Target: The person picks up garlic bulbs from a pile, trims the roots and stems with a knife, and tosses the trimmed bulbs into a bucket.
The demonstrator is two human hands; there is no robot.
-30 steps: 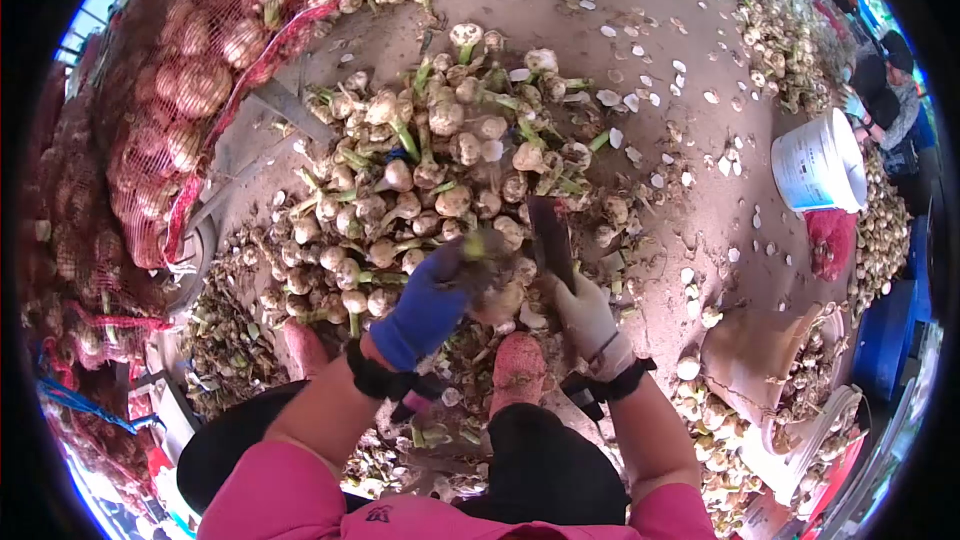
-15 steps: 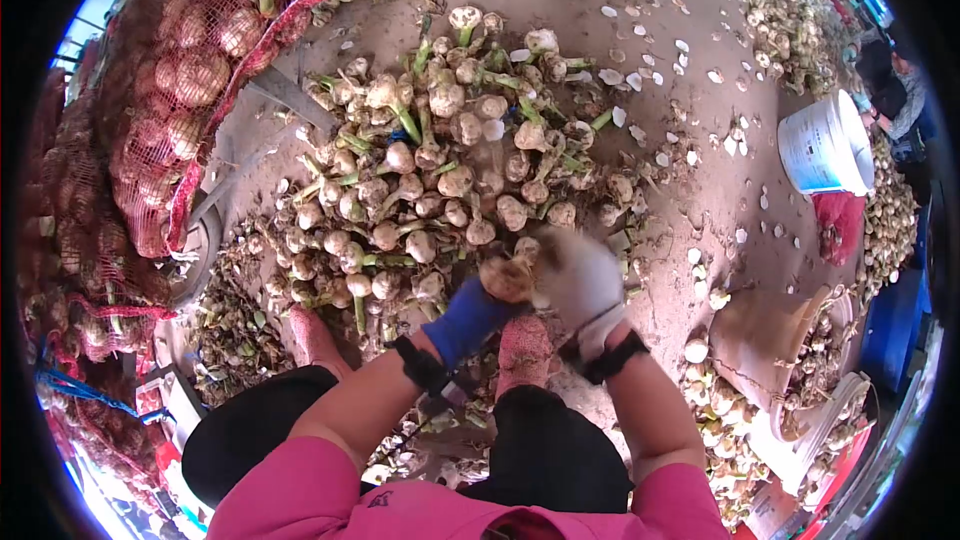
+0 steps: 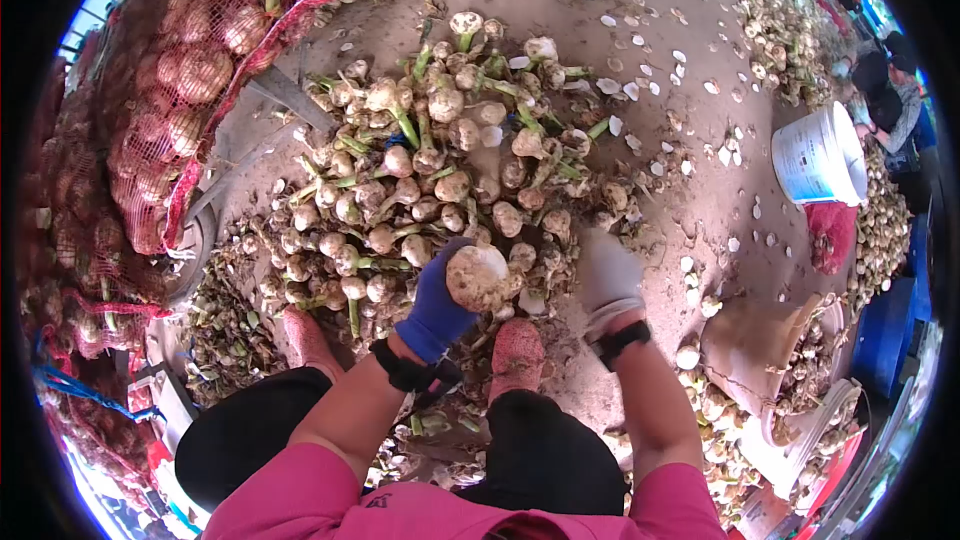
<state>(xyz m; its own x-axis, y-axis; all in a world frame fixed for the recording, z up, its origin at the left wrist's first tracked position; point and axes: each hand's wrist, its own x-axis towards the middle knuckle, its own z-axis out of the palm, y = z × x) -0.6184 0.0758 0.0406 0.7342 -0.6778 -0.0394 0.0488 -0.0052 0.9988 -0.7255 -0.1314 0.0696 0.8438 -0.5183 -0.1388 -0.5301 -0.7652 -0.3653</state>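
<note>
My left hand (image 3: 440, 302), in a blue glove, is closed round a large garlic bulb (image 3: 482, 278) with a pale top and dirt on its lower side. To its right, apart from the bulb, is my right hand (image 3: 608, 275) in a white glove. It is smeared by motion, so its fingers and anything in them cannot be made out. Beyond both hands lies a heap of garlic bulbs (image 3: 400, 190), many with green stems attached. My feet in pinkish coverings, one of them the right shoe (image 3: 518, 355), stand at the heap's near edge.
Red mesh sacks (image 3: 190, 80) full of bulbs rise at the left. On the right are a white bucket (image 3: 815, 155), a tilted tan container (image 3: 750, 345) and loose bulbs. Pale scraps (image 3: 730, 145) litter the floor. A co-worker (image 3: 890, 100) sits at the far right.
My hands have parted: the right has moved slightly right, away from the bulb. The left has moved a little left and up, still holding the bulb, whose pale side now shows.
</note>
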